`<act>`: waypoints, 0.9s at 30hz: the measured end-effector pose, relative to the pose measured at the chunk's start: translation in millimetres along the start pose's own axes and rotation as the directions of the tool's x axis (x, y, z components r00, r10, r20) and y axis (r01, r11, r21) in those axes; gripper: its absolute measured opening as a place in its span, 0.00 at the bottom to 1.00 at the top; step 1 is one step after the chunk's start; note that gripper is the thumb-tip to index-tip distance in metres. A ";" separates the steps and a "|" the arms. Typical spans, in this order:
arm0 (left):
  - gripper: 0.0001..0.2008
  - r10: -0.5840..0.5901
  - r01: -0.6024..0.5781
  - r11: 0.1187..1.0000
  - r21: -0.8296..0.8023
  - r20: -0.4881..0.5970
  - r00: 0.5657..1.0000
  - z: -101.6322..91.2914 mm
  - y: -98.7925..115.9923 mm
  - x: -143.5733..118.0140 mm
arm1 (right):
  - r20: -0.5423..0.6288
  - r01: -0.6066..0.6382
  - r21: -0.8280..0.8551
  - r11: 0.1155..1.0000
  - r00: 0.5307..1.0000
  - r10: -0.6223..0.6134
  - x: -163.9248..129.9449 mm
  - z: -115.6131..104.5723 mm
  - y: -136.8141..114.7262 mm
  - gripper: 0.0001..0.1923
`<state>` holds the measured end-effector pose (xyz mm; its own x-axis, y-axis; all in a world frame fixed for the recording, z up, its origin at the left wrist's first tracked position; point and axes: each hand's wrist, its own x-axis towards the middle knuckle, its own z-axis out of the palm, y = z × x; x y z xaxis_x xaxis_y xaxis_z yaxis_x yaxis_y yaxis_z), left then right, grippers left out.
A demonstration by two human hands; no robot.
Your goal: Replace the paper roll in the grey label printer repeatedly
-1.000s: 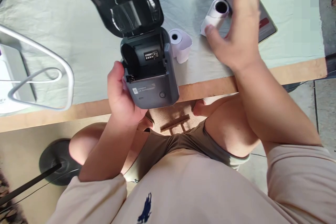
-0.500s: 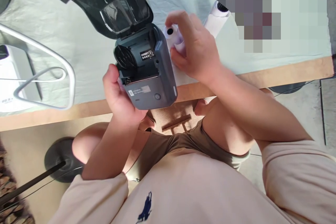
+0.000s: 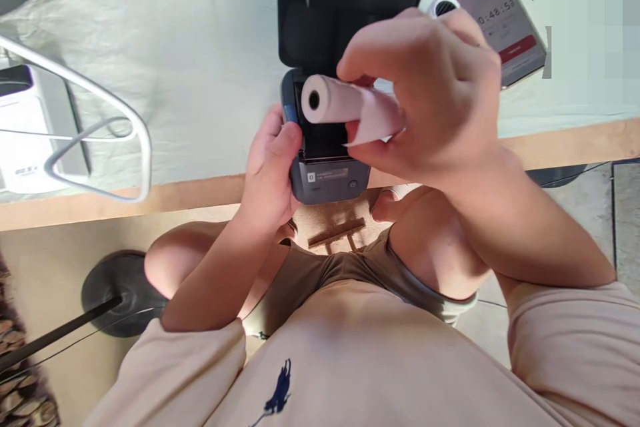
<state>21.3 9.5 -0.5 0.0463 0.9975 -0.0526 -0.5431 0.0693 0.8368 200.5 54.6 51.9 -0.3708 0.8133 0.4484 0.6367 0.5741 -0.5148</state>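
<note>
My left hand (image 3: 274, 170) grips the left side of a dark blue-grey label printer (image 3: 327, 188), thumb along its edge. The printer's black lid (image 3: 345, 20) stands swung up and away from me, so the inner compartment shows. Between the thumb and fingers of my right hand (image 3: 435, 93) is a white paper roll (image 3: 330, 99) with a dark hollow core. The roll lies across the view above the compartment, and a loose flap of its paper hangs near my thumb. Whether the roll touches the printer, I cannot tell.
A phone (image 3: 520, 40) showing a running timer lies at the right, with a white roll (image 3: 444, 5) beside it, mostly behind my right hand. To the left are a white box-shaped device (image 3: 47, 140) and a white cable (image 3: 143, 153). The table's wooden edge (image 3: 190, 193) runs before me.
My right hand has lifted the paper roll off the tabletop and brought it over the printer. The printer has turned and shifted right in my left hand, its lid now pointing straight away.
</note>
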 end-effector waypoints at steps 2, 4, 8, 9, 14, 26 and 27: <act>0.14 0.019 -0.019 1.000 0.011 0.000 1.000 1.4 0.5 -0.9 | 0.029 0.145 -0.232 0.962 0.989 -0.142 -2.0 -1.3 -8.0 0.13; 0.12 0.017 -0.017 1.000 0.002 -0.003 1.000 1.7 0.5 -0.9 | 0.080 0.201 -0.316 0.927 0.980 -0.185 -2.5 -3.4 -9.2 0.17; 0.11 0.008 -0.008 1.000 -0.010 0.027 1.000 1.5 0.9 0.0 | 0.094 0.207 -0.349 0.914 0.978 -0.186 -1.3 -6.9 -4.1 0.19; 0.11 0.005 -0.005 1.000 -0.009 0.035 0.999 1.7 1.4 0.0 | 0.083 0.219 -0.351 0.910 0.976 -0.203 -1.1 -7.0 -3.2 0.19; 0.12 -0.027 0.026 0.999 0.034 0.008 1.000 3.3 4.1 -1.4 | 0.066 0.252 -0.325 0.912 0.968 -0.244 -4.3 -0.9 -2.9 0.17; 0.15 -0.029 0.032 0.995 0.097 -0.028 0.999 3.8 0.6 -1.5 | -0.046 0.144 -0.316 0.938 0.985 -0.167 -7.3 4.6 -5.8 0.12; 0.15 -0.020 0.024 0.994 0.104 -0.041 0.999 3.7 0.4 -1.8 | -0.040 0.144 -0.307 0.941 0.986 -0.164 -7.7 7.0 -5.4 0.11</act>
<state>24.1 7.7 1.9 0.0231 0.9956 -0.0913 -0.4520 0.0919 0.8873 195.3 45.9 46.1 -0.4426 0.7037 0.5558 0.7532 0.6281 -0.1956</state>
